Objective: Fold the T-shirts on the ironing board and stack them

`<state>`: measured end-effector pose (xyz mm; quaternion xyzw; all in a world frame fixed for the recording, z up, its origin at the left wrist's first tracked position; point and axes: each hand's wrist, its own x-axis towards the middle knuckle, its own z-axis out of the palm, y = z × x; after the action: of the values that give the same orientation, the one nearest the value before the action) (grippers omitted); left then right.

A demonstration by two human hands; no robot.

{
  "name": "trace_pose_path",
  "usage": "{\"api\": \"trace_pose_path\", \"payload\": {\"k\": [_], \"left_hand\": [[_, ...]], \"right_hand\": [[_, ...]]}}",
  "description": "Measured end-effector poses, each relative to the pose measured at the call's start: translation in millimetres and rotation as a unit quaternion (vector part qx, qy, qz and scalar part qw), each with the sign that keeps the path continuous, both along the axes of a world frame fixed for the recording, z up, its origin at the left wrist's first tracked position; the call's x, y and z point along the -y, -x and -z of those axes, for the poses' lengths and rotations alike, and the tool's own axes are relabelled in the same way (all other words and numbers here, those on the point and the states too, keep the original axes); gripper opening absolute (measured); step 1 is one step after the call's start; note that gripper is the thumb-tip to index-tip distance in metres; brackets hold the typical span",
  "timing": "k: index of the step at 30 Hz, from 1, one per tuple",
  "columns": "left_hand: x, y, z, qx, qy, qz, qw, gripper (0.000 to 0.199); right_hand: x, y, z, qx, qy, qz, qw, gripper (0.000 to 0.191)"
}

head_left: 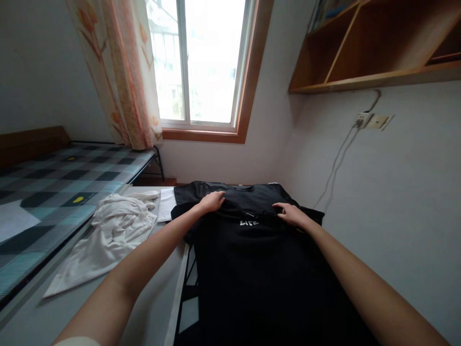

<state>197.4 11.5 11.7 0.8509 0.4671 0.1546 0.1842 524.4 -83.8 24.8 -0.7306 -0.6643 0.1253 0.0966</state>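
A black T-shirt [248, 269] with small white lettering on its chest lies spread in front of me, reaching toward my body. Beneath its collar end, another black shirt [248, 191] shows at the far end. My left hand [212, 202] rests at the left shoulder near the collar, palm down with fingers stretched forward. On the opposite shoulder lies my right hand [291, 214], its index finger pointing inward and its thumb apart. Neither hand visibly pinches the cloth. The undersides of both hands are hidden.
Left of the shirts, a crumpled white garment [120, 226] and a folded white cloth [166, 204] lie on a pale surface [151, 288]. A bed with a checked cover [104, 161] stands at the left. A wall shelf [360, 81] hangs upper right, above a socket with a cord [338, 158].
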Motion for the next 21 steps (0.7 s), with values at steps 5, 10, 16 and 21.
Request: {"api": "trace_pose_path", "payload": {"k": [5,10,16,21], "left_hand": [[-14,-6,-0.8,0.018,0.119,-0.030,0.992,0.048],[-26,-4,-4.8,0.063,0.252,-0.074,0.963,0.047],[-29,0,-16.0,0.145,0.345,-0.068,0.925,0.043],[-31,5,-21.4,0.175,0.394,0.007,0.902,0.039]], "right_hand": [[-6,-5,2.1,-0.087,0.020,0.023,0.996,0.014],[-11,-13,3.6,-0.146,0.034,0.041,0.988,0.020],[-11,-33,8.6,0.014,0.038,0.017,0.999,0.043],[-3,-33,11.7,0.066,-0.030,-0.053,0.996,0.051]]}}
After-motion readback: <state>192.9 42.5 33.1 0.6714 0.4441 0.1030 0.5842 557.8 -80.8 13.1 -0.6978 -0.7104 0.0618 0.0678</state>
